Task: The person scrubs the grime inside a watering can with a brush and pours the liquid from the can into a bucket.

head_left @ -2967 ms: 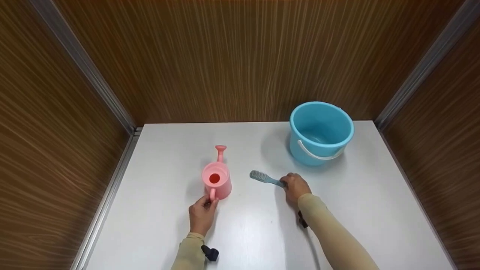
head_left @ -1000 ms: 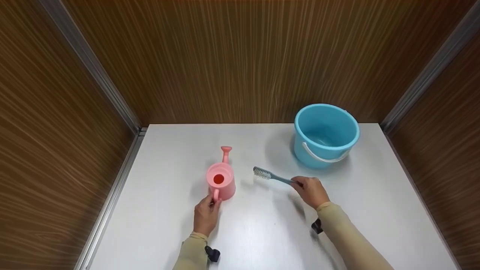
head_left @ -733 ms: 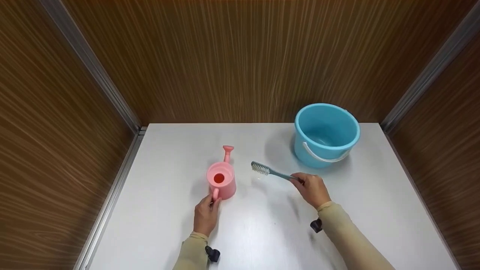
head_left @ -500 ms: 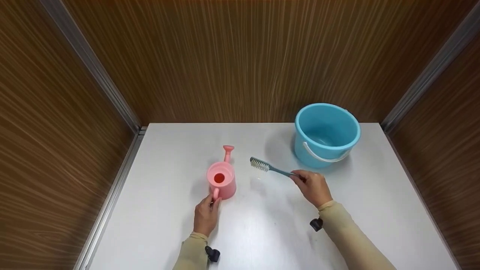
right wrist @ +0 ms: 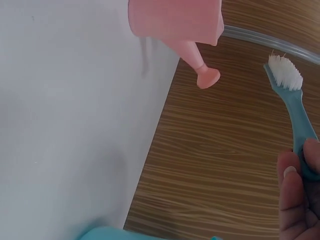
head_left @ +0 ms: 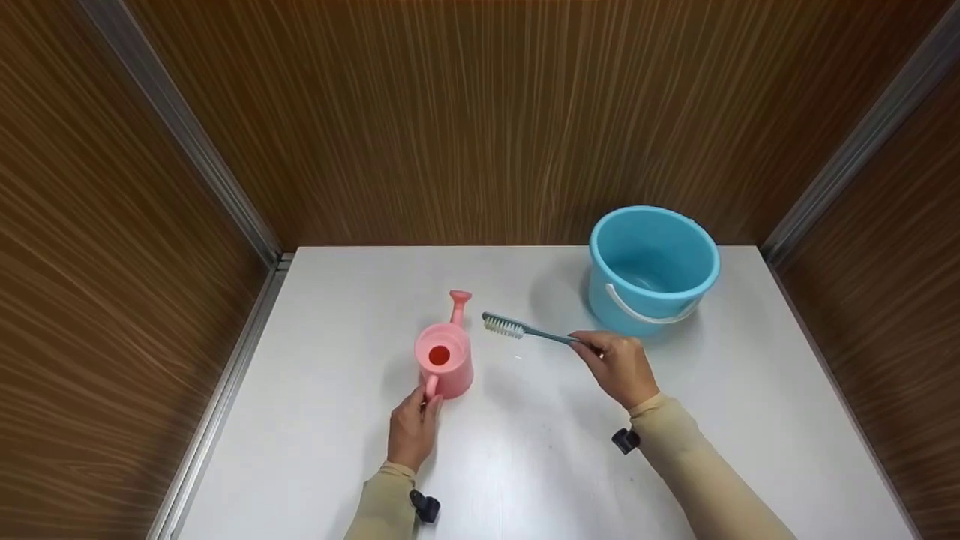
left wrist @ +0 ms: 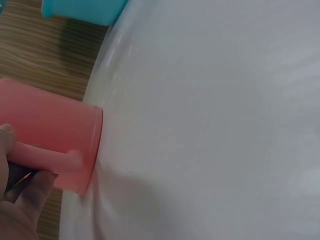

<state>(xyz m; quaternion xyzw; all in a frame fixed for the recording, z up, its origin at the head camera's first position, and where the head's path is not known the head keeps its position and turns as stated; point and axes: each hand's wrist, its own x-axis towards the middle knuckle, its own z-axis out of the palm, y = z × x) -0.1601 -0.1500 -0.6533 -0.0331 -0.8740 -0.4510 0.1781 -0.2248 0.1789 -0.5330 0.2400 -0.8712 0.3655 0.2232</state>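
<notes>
A pink watering can [head_left: 454, 375] stands upright on the white table, its spout toward the back wall. My left hand [head_left: 411, 431] grips the can's handle [left wrist: 45, 159], fingers curled round it in the left wrist view. In my right hand [head_left: 621, 369] is a blue-grey scrub brush [head_left: 536, 332], pinched by the end of its handle. The brush is held above the table, its white bristles [right wrist: 286, 73] in plain sight in the right wrist view. Its head sits just right of the can's spout [head_left: 458, 307] in the head view.
A light blue bucket [head_left: 622, 311] with a white handle [head_left: 645, 318] stands at the back right of the white table [head_left: 337, 300]. Brown wood-grain panels [head_left: 480, 127] rise at the back and on both sides.
The brush has come up off the table in my right hand, bristles turning into view. Lately it has moved left toward the watering can. My left hand keeps its grip on the can.
</notes>
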